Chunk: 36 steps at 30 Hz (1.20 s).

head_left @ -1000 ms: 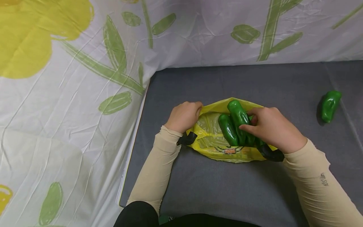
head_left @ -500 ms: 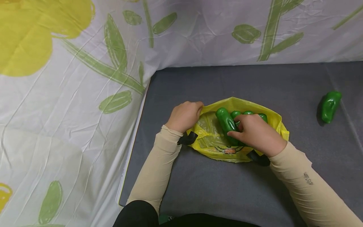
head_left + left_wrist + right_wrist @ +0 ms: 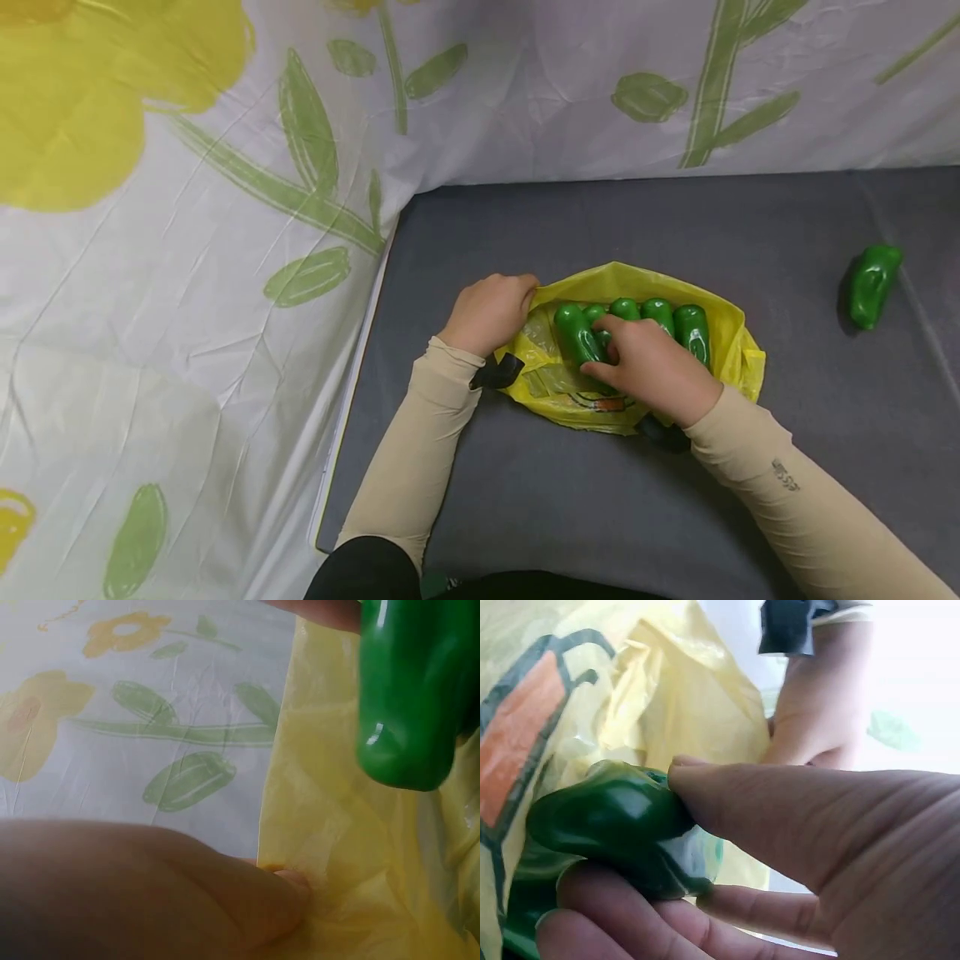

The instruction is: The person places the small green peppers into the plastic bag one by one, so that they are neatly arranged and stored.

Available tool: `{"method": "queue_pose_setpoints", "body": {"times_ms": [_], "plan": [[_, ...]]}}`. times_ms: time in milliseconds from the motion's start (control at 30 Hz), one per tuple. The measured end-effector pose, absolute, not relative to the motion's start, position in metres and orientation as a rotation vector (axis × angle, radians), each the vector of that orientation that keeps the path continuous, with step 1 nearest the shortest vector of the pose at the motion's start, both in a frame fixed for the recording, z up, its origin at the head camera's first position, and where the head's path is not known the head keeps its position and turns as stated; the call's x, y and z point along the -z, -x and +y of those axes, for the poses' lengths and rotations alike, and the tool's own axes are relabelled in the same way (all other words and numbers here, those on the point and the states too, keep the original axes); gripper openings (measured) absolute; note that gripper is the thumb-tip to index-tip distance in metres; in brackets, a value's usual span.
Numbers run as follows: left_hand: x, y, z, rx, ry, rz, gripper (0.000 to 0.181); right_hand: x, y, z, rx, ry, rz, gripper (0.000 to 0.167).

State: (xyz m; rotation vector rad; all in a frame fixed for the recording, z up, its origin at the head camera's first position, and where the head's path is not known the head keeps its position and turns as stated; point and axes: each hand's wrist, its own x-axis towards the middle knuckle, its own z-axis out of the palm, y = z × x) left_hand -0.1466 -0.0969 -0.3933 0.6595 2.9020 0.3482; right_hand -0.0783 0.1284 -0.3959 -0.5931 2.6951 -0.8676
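A yellow plastic bag [image 3: 720, 321] lies on the dark grey surface with its mouth spread. Its left rim is gripped by my left hand [image 3: 489, 313]; the thumb [image 3: 289, 892] shows against the plastic in the left wrist view. Over the bag's opening, my right hand [image 3: 660, 365] holds a glossy green pepper [image 3: 576, 333]. In the right wrist view this pepper [image 3: 619, 817] sits between thumb and fingers. Several more green peppers [image 3: 691, 329] line up inside the bag, partly covered by the right hand.
Another green pepper [image 3: 874, 285] lies alone at the far right of the grey surface [image 3: 585, 225]. White cloth [image 3: 525, 133] with flower prints hangs behind and at the left side. Black bands [image 3: 498, 371] are at the wrists.
My right hand has moved left over the bag with the pepper, which now sits lower in the opening. The peppers behind it show more. The left hand stays at the rim.
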Motion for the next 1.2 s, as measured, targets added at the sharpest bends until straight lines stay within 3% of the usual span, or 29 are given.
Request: {"method": "queue_pose_setpoints", "body": {"times_ms": [133, 667, 900, 1200], "plan": [[0.394, 0.146, -0.096, -0.344, -0.655, 2.905, 0.032, 0.401, 0.077, 0.126, 0.88, 0.613, 2.693, 0.046], [0.393, 0.146, -0.096, -0.341, -0.662, 2.906, 0.031, 0.411, 0.077, 0.123, 0.795, 0.636, 2.74, 0.045], [0.393, 0.145, -0.096, -0.34, -0.659, 2.908, 0.03, 0.413, 0.076, 0.124, 0.754, 0.642, 2.745, 0.034], [0.393, 0.144, -0.096, -0.342, -0.664, 2.906, 0.029, 0.415, 0.076, 0.122, 0.767, 0.642, 2.72, 0.04]]}}
